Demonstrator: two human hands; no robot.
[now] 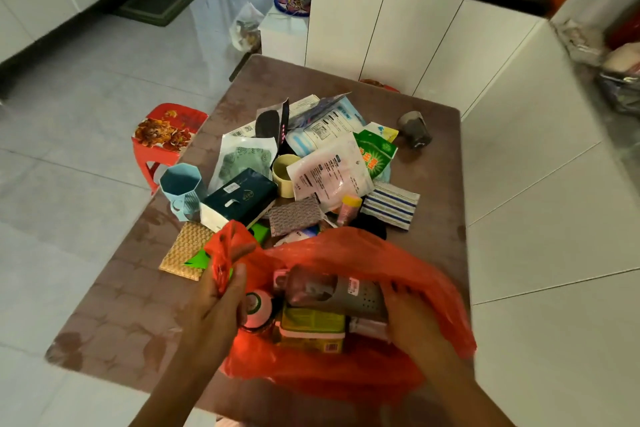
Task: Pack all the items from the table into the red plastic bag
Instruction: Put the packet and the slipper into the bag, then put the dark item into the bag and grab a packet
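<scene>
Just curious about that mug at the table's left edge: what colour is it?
Light blue, the mug; the head view shows it well.

Both bare forearms reach forward from the lower edge of the view. The left hand (pixel 221 291) is raised, fingers and thumb curled, pinching a bunched handle of the thin red plastic bag (pixel 346 253). The right hand (pixel 412 315) sits lower, inside the bag's mouth, its fingers hidden under the red film.
</scene>
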